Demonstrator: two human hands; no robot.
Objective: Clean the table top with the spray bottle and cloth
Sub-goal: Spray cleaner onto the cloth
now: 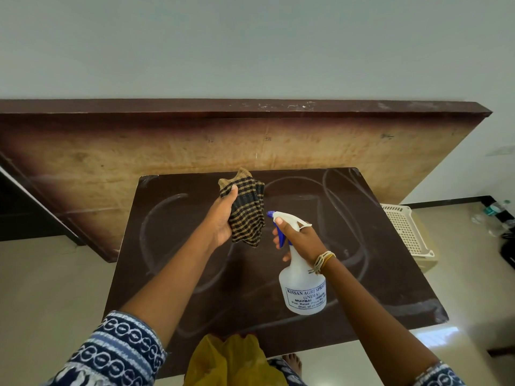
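Observation:
A dark brown table top (178,246) with pale chalky loops and smears fills the middle of the view. My left hand (221,218) holds a bunched brown-and-black checked cloth (248,213) up above the table's far half. My right hand (302,238) grips the neck of a translucent white spray bottle (302,288) with a blue trigger and nozzle. The nozzle points left at the cloth, a short gap away. Fingers rest on the trigger.
A large wooden board (195,146) leans against the wall behind the table. A cream plastic basket (407,229) stands at the table's right edge, with plastic bottles (496,210) on the floor beyond. Pale tiled floor lies on both sides.

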